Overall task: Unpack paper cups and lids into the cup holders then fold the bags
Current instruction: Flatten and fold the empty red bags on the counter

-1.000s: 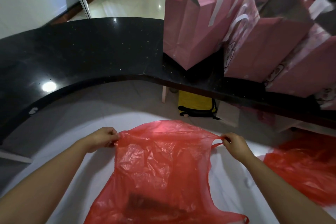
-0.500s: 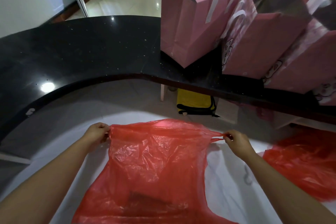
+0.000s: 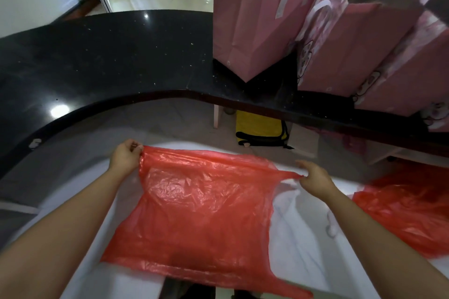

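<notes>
- Stretching between both hands in the head view, a thin, crinkled red plastic carrier bag [image 3: 201,211] lies spread over a white tabletop [image 3: 301,238], its far edge pulled taut.
- The left hand [image 3: 125,156] pinches the bag's far left corner with curled fingers.
- The right hand [image 3: 314,178] pinches the twisted handle at the far right corner.
- A second crumpled red plastic bag [image 3: 413,211] lies just right of the right forearm.
- Three pink paper gift bags [image 3: 250,39] with white handles stand on a curved black counter [image 3: 109,56] beyond.
</notes>
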The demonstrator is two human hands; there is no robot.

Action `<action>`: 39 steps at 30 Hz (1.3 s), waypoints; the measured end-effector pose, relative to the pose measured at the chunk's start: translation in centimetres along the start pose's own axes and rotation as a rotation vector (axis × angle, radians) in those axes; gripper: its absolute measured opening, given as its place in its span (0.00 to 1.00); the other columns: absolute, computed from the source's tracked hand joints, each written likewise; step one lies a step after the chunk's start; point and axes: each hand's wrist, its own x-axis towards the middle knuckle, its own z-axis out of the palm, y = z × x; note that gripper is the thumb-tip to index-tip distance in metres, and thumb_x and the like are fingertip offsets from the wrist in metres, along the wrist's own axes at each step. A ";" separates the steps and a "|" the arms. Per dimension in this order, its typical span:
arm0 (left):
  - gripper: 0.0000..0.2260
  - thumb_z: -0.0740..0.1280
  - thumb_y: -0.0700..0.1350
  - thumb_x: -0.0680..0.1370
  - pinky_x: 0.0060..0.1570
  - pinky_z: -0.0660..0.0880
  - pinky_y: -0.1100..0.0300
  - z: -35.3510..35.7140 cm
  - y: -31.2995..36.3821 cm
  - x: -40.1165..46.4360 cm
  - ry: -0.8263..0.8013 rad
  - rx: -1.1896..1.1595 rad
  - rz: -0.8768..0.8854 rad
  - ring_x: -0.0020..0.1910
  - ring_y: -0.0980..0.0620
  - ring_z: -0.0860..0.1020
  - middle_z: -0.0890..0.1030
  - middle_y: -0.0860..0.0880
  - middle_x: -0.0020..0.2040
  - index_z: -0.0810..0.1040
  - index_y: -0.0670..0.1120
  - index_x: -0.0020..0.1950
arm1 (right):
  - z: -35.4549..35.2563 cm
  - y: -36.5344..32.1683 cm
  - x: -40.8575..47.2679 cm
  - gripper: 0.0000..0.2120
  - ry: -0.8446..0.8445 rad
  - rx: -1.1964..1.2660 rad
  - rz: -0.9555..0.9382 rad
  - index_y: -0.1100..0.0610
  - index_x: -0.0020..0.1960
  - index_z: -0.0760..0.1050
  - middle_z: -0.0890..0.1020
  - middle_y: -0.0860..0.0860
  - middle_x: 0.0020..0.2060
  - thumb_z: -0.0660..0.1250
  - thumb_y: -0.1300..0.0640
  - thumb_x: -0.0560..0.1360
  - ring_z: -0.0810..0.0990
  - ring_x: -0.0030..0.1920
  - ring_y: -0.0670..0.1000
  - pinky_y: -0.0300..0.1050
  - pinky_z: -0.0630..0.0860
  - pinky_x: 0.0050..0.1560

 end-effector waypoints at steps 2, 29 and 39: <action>0.04 0.67 0.38 0.81 0.52 0.78 0.46 0.1 0.8 -0.2 -0.052 -0.088 0.006 0.45 0.41 0.80 0.83 0.35 0.47 0.79 0.38 0.53 | -0.3 -2.1 -0.3 0.29 0.042 -0.129 -0.051 0.51 0.75 0.69 0.74 0.51 0.71 0.65 0.61 0.74 0.76 0.67 0.56 0.51 0.75 0.60; 0.09 0.65 0.52 0.83 0.49 0.74 0.62 -3.1 -4.1 -8.6 -0.696 -0.252 -0.145 0.48 0.58 0.80 0.85 0.55 0.54 0.83 0.53 0.59 | 8.5 -30.7 4.1 0.03 -0.200 0.314 -0.533 0.55 0.48 0.84 0.84 0.50 0.41 0.72 0.57 0.78 0.82 0.43 0.48 0.44 0.78 0.48; 0.08 0.71 0.47 0.80 0.44 0.77 0.66 -6.8 -8.2 -11.0 -0.601 -0.271 -0.245 0.48 0.56 0.82 0.86 0.49 0.54 0.84 0.48 0.57 | 9.3 -31.8 7.1 0.02 -0.120 0.277 -0.510 0.52 0.46 0.82 0.85 0.50 0.43 0.71 0.56 0.77 0.83 0.47 0.51 0.47 0.78 0.52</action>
